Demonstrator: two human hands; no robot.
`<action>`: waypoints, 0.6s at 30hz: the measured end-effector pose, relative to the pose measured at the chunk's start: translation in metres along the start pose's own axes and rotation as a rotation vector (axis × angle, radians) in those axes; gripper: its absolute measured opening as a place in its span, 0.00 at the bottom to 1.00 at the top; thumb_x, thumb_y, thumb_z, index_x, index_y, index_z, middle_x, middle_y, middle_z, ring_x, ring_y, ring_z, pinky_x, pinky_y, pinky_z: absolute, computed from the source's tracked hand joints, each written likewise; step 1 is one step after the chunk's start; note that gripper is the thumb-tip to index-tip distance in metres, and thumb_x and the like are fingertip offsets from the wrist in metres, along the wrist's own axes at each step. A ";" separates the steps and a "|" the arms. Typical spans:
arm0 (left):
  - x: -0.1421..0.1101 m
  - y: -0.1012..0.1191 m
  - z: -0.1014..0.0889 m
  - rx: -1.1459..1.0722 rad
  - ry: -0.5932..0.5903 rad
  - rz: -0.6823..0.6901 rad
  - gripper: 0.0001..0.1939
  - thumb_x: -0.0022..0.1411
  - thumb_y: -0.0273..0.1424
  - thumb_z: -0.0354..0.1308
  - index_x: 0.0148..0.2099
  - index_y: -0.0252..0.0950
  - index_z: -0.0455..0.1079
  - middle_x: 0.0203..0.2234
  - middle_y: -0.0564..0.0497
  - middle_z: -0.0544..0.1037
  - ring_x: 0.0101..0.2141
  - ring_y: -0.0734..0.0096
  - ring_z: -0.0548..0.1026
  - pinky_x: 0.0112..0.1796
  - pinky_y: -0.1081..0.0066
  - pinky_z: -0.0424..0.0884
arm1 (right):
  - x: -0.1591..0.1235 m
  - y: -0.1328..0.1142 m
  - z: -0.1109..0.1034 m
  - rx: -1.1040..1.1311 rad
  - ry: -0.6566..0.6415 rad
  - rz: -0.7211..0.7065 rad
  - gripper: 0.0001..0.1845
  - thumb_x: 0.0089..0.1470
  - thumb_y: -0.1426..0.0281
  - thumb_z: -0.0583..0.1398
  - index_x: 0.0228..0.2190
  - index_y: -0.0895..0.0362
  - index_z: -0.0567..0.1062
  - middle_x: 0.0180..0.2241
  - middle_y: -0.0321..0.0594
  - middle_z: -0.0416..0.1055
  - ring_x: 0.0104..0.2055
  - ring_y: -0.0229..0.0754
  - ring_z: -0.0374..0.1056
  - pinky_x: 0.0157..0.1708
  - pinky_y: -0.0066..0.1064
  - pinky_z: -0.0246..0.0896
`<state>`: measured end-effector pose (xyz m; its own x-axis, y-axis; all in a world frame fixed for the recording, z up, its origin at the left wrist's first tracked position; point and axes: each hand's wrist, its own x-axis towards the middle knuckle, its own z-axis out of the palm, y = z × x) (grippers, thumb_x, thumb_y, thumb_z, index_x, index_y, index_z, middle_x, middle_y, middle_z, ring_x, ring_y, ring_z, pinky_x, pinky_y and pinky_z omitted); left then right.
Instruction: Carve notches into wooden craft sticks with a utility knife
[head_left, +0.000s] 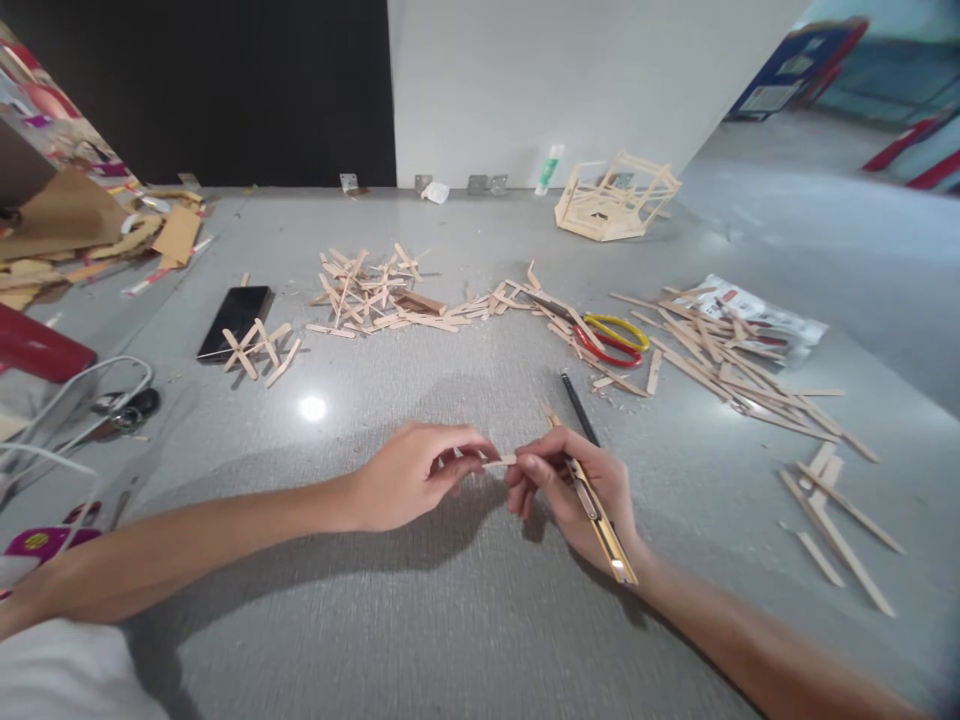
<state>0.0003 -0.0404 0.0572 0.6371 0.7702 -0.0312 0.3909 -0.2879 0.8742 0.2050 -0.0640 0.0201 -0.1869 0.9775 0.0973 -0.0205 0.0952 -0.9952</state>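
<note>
Between my two hands is a short piece of wooden craft stick [501, 461], held just above the grey table. My left hand [420, 470] pinches its left end with thumb and fingertips. The right end sits between the thumb and finger of my right hand [574, 490]. A yellow utility knife [600, 525] also lies in my right hand, running slantwise across the palm towards the wrist, its tip pointing away from me. Just beyond that hand, a black pen [579, 408] rests on the table.
Scissors [611, 340] with red and yellow handles lie among scattered craft sticks [367, 290]. More sticks cover a plastic packet [772, 320] at right. A phone [236, 320] is at left, beneath small stick crosses. Behind stand a glue stick [550, 170] and a stick-built frame [611, 205].
</note>
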 end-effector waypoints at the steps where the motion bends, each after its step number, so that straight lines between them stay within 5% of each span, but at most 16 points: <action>1: 0.000 0.000 0.000 0.007 -0.001 -0.001 0.11 0.70 0.31 0.49 0.46 0.36 0.71 0.32 0.49 0.78 0.27 0.75 0.75 0.32 0.74 0.69 | 0.000 0.001 0.000 -0.003 -0.003 0.002 0.10 0.57 0.63 0.61 0.29 0.55 0.70 0.22 0.36 0.74 0.17 0.37 0.70 0.14 0.26 0.67; 10: 0.000 0.000 -0.002 0.013 -0.025 -0.007 0.07 0.69 0.30 0.50 0.41 0.35 0.69 0.24 0.54 0.74 0.25 0.76 0.72 0.30 0.76 0.66 | 0.000 0.001 0.001 -0.007 -0.021 0.018 0.10 0.57 0.63 0.61 0.29 0.56 0.70 0.22 0.37 0.74 0.17 0.37 0.70 0.14 0.26 0.67; 18: 0.000 -0.002 -0.003 0.003 -0.031 0.006 0.09 0.70 0.31 0.47 0.43 0.36 0.68 0.27 0.52 0.75 0.25 0.76 0.73 0.30 0.75 0.67 | 0.001 0.001 0.002 -0.018 -0.020 0.025 0.12 0.57 0.61 0.61 0.28 0.55 0.69 0.22 0.37 0.74 0.18 0.37 0.70 0.14 0.26 0.67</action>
<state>-0.0024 -0.0379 0.0569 0.6597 0.7504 -0.0413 0.3890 -0.2938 0.8731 0.2032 -0.0629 0.0191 -0.2064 0.9758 0.0726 0.0019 0.0746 -0.9972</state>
